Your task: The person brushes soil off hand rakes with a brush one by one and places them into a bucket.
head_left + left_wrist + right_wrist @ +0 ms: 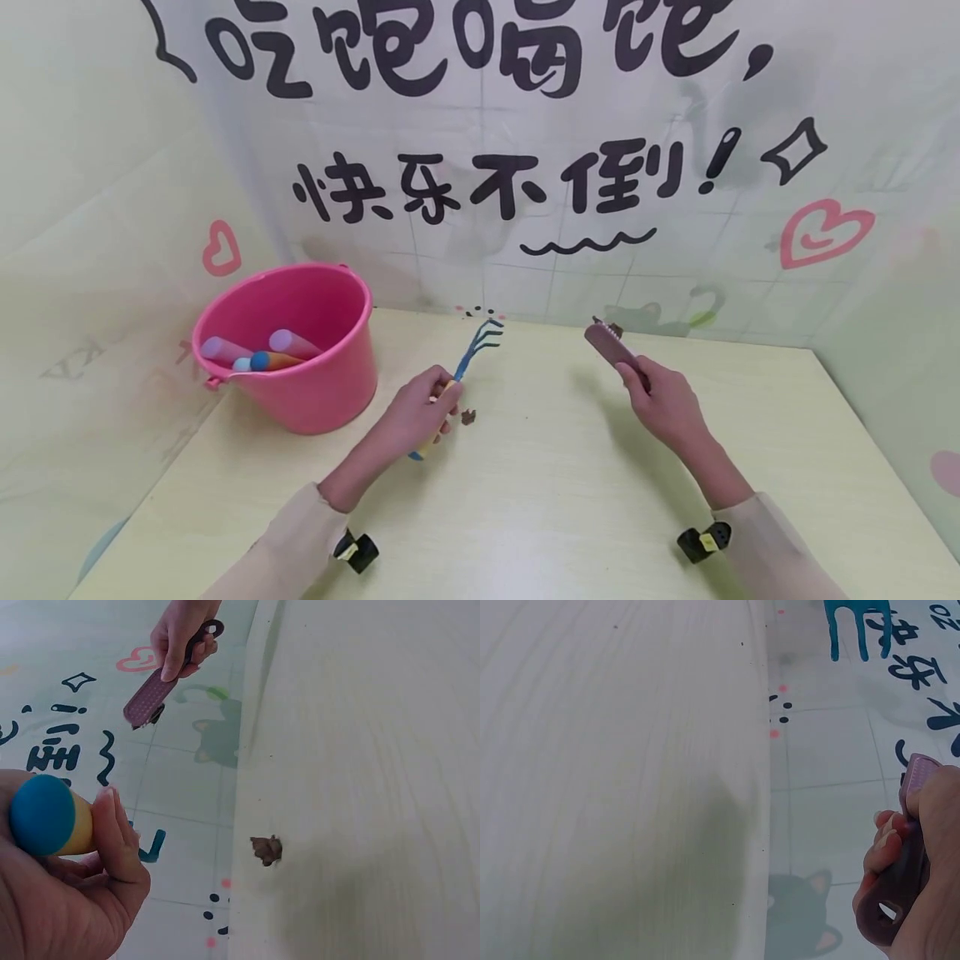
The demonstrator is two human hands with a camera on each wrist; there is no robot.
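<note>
My left hand grips the yellow handle of a small hand rake, its three blue prongs up and away from me. In the left wrist view the blue butt of that handle sticks out of my fist. A small brown clump lies on the table beside the left hand. My right hand holds a purple brush by its dark handle, thumb along it. Pale bristles and dark brown bits show at the brush head's far side. The handle ends in a hanging hole, seen in the right wrist view.
A pink bucket stands at the table's left, with several pale purple, blue and orange handles inside. Behind the pale table hangs a printed sheet with large black characters. Sheets also close off both sides.
</note>
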